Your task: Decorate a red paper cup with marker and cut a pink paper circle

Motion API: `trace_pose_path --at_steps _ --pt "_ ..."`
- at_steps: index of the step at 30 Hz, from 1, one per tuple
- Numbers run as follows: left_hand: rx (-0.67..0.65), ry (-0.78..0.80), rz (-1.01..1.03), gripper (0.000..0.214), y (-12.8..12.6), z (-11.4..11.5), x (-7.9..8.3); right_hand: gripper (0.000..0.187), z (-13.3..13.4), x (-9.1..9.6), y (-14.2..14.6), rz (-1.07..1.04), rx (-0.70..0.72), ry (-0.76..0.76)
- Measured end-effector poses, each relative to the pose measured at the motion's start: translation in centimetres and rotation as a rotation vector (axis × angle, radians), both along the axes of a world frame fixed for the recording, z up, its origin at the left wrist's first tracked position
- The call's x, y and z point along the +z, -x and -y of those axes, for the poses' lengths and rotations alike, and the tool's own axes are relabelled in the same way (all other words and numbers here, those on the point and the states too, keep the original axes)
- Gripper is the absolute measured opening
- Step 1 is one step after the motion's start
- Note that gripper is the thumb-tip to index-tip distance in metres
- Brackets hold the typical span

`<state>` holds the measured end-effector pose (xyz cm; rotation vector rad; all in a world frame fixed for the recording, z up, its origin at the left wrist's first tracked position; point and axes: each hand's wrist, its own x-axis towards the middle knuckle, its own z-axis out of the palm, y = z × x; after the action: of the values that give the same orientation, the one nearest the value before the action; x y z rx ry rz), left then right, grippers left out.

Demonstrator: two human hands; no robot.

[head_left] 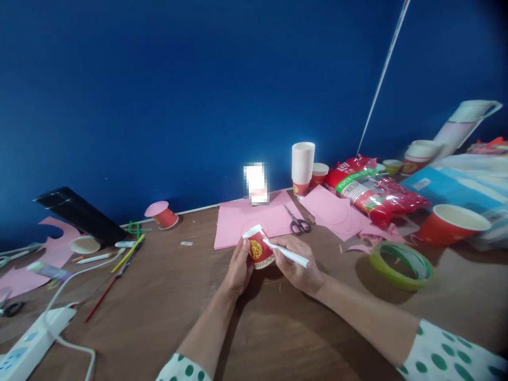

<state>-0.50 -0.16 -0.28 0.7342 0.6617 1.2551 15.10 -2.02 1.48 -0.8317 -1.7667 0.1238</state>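
Note:
My left hand (239,265) is closed round a small red paper cup (259,247) with a gold print, held tilted just above the brown table (166,312). My right hand (296,264) grips a white pen-like stick (286,253), whose tip rests against the cup's rim. Both hands meet in front of a pink paper sheet (246,219). Black-handled scissors (297,222) lie on the pink paper just behind my right hand.
A green tape ring (400,264) lies at the right, a large red cup (450,223) behind it. Stacked cups (302,168) and red cup packs (373,191) stand at the blue wall. At the left are a cup capped in pink (162,214), pencils (127,256) and a power strip (34,341).

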Motion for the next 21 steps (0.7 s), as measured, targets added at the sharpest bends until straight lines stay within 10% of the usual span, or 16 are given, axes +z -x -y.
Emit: trace_pose_path --at_steps 14,21 --pt "-0.018 0.025 0.029 0.043 0.1 -0.5 -0.5 0.023 0.9 0.5 0.5 -0.025 0.224 -0.116" --pt "0.019 0.154 0.059 0.043 0.3 -0.3 0.5 0.024 0.6 0.0 0.4 -0.07 0.117 -0.042"
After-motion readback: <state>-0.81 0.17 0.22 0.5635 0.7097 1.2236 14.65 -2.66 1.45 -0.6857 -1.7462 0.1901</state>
